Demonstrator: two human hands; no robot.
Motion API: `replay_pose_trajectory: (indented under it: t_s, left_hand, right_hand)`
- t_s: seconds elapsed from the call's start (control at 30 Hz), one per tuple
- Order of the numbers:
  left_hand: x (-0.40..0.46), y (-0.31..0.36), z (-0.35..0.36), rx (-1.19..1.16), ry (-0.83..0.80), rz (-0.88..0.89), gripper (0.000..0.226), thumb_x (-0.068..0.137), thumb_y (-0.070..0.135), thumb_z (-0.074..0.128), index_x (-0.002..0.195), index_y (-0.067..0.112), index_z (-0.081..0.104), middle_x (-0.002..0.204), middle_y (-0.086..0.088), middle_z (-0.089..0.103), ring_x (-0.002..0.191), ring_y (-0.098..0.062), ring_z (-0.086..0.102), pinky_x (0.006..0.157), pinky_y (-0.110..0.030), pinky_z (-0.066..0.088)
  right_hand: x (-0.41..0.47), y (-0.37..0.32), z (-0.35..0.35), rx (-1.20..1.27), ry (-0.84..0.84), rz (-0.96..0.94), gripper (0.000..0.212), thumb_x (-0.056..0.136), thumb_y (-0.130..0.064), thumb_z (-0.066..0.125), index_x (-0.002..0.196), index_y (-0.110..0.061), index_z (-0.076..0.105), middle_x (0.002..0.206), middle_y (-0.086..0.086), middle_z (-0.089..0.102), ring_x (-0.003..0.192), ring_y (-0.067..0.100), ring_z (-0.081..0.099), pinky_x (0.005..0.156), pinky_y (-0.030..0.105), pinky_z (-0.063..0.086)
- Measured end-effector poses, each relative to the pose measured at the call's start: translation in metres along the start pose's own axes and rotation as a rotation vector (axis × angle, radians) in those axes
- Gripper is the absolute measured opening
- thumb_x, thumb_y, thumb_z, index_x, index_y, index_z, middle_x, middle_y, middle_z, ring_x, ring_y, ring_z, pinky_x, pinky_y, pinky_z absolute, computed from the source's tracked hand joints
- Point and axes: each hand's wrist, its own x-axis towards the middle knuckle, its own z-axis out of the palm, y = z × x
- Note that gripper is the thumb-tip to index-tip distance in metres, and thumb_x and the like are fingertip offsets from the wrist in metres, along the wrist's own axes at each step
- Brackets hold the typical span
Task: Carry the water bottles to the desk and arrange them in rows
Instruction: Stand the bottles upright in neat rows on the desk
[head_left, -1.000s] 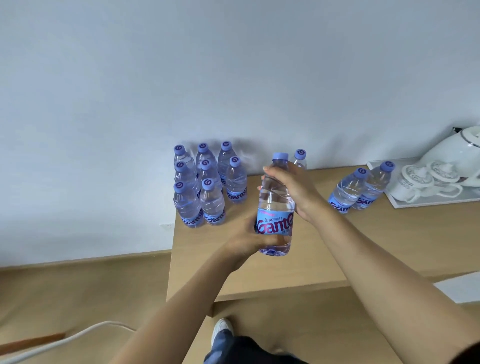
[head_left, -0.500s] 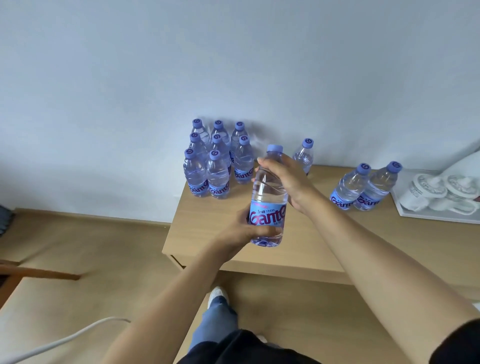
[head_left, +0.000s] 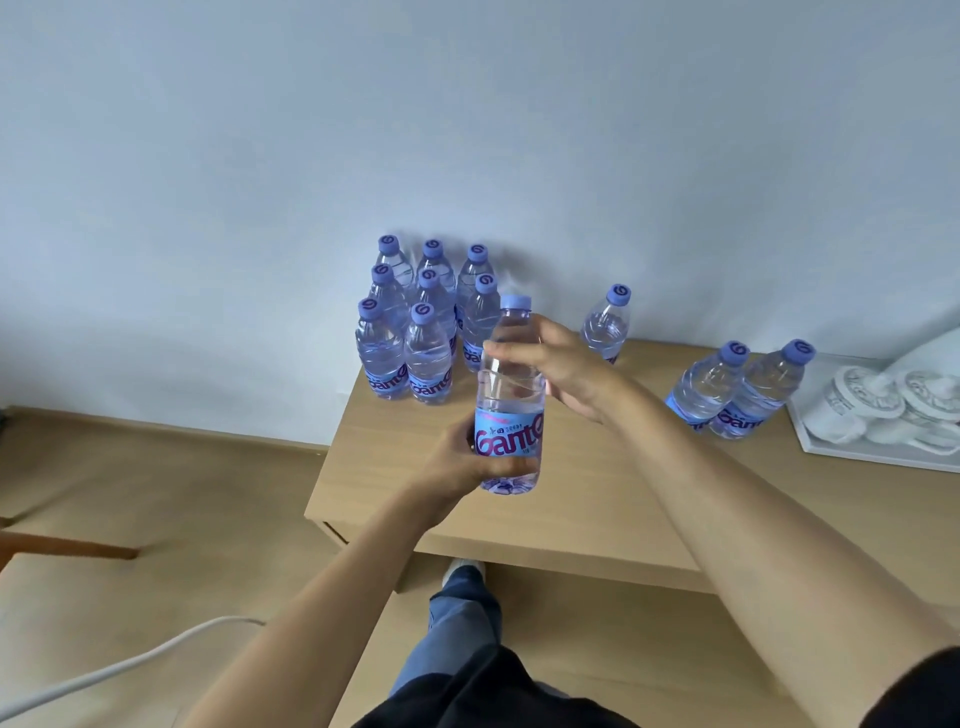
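Bottle (head_left: 509, 400) held upright above the desk (head_left: 597, 499), left hand (head_left: 467, 462) fingers wrapped round its label and right hand (head_left: 566, 374) fingers curled on its shoulder, apparently steadying it for the vacant place beside the grouped bottles (head_left: 415, 332) just beyond the fingertips.

The held bottle (head_left: 510, 400) has edged left — nearer the bottle cluster (head_left: 421, 322).
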Motion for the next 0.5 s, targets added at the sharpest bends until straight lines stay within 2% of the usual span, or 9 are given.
replay_pose_trajectory:
  t_s: [0.07,0.13,0.2,0.23,0.33,0.4,0.5]
  left_hand:
    - [0.012,-0.006,-0.002,0.036,-0.006,-0.018,0.050,0.066,0.001,0.085,0.110,0.006,0.062,0.098,-0.012,0.072,0.088,-0.023,0.070,0.080,-0.036,0.058]
    - [0.025,-0.014,-0.005,0.093,-0.014,-0.031,0.044,0.067,0.001,0.085,0.103,0.012,0.063,0.088,-0.003,0.074,0.078,-0.015,0.070,0.068,-0.029,0.058]
    - [0.038,-0.023,-0.009,0.147,-0.002,-0.041,0.046,0.066,-0.002,0.085,0.101,0.015,0.061,0.082,0.003,0.072,0.071,-0.006,0.068,0.061,-0.019,0.053]
    - [0.045,-0.028,-0.011,0.156,0.021,-0.044,0.051,0.064,-0.005,0.085,0.103,0.016,0.059,0.084,0.004,0.071,0.071,-0.001,0.068,0.061,-0.015,0.052]
    - [0.067,-0.046,-0.015,0.141,0.094,-0.041,0.065,0.060,-0.017,0.082,0.113,0.009,0.054,0.091,0.002,0.066,0.072,0.008,0.066,0.060,-0.013,0.052]
    - [0.081,-0.058,-0.019,0.146,0.147,-0.037,0.073,0.058,-0.020,0.082,0.120,0.005,0.052,0.094,0.000,0.065,0.075,0.005,0.065,0.060,-0.015,0.053]
    - [0.099,-0.072,-0.022,0.164,0.256,-0.040,0.079,0.050,-0.010,0.089,0.118,0.013,0.055,0.106,-0.004,0.062,0.094,-0.021,0.064,0.077,-0.033,0.057]
  right_hand:
    - [0.006,0.004,-0.006,-0.103,0.022,0.007,0.031,0.085,-0.018,0.076,0.111,-0.016,0.061,0.100,-0.008,0.070,0.095,0.012,0.067,0.079,0.025,0.053]
    - [0.011,0.009,-0.012,-0.206,0.015,0.031,0.039,0.084,-0.026,0.078,0.118,-0.018,0.061,0.108,-0.014,0.071,0.097,0.002,0.067,0.075,0.020,0.048]
    - [0.016,0.016,-0.018,-0.308,0.003,0.053,0.037,0.081,-0.030,0.081,0.112,-0.023,0.062,0.094,-0.026,0.070,0.086,-0.010,0.065,0.066,0.013,0.047]
    - [0.019,0.021,-0.021,-0.359,0.001,0.062,0.035,0.080,-0.030,0.082,0.108,-0.023,0.063,0.088,-0.026,0.070,0.082,-0.009,0.064,0.065,0.013,0.048]
    - [0.029,0.041,-0.023,-0.424,0.043,0.069,0.038,0.076,-0.027,0.085,0.107,-0.016,0.065,0.102,0.000,0.073,0.089,0.010,0.063,0.080,0.030,0.053]
    - [0.036,0.052,-0.022,-0.426,0.088,0.060,0.038,0.074,-0.025,0.087,0.105,-0.018,0.065,0.107,0.003,0.073,0.094,0.012,0.065,0.086,0.028,0.053]
    - [0.048,0.064,-0.017,-0.458,0.113,0.058,0.050,0.074,-0.024,0.087,0.116,-0.013,0.064,0.112,0.007,0.071,0.102,0.018,0.064,0.093,0.036,0.051]
